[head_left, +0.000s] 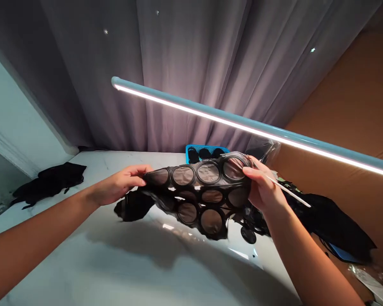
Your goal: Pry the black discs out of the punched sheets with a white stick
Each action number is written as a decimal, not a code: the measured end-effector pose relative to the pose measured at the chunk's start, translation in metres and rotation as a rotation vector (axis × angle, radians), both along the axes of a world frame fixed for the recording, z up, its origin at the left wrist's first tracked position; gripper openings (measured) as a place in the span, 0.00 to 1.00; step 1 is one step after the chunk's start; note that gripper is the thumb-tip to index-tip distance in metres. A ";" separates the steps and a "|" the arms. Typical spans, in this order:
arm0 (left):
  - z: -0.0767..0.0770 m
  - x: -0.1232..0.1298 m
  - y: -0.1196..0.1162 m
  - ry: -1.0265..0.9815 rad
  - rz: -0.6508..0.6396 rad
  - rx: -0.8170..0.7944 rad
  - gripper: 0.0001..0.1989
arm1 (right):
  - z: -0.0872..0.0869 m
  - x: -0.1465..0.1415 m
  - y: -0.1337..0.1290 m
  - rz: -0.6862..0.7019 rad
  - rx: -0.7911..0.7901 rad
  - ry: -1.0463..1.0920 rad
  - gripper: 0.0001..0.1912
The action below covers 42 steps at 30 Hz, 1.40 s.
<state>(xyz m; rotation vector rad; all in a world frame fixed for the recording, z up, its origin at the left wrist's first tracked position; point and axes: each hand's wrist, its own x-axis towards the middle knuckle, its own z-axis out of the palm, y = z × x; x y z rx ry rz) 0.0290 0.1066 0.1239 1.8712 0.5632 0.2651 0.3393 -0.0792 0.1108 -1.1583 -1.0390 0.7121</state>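
Observation:
A dark see-through sheet of fabric (209,173) with rows of thick black-rimmed circles hangs above the white table (115,272). My left hand (119,185) pinches its left end between thumb and fingers. At the upper right corner my right hand (264,185) grips the sheet, and a thin white stick (293,196) slants out from the same hand. What the tip of the stick touches is hard to make out. Beneath the left end is a black cloth piece (135,207). Near my right wrist lies a loose black disc (248,234).
A lit tube lamp (210,113) crosses above my hands. Behind the sheet stands a blue basket (187,154) of round black pieces. Black fabric (335,221) is heaped at the right; another black cloth (57,179) lies at the left. A grey curtain (175,55) hangs behind.

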 end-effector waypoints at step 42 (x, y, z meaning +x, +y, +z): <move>-0.155 0.148 -0.077 0.154 -0.337 1.033 0.26 | -0.136 0.049 0.023 0.151 -0.384 -0.366 0.20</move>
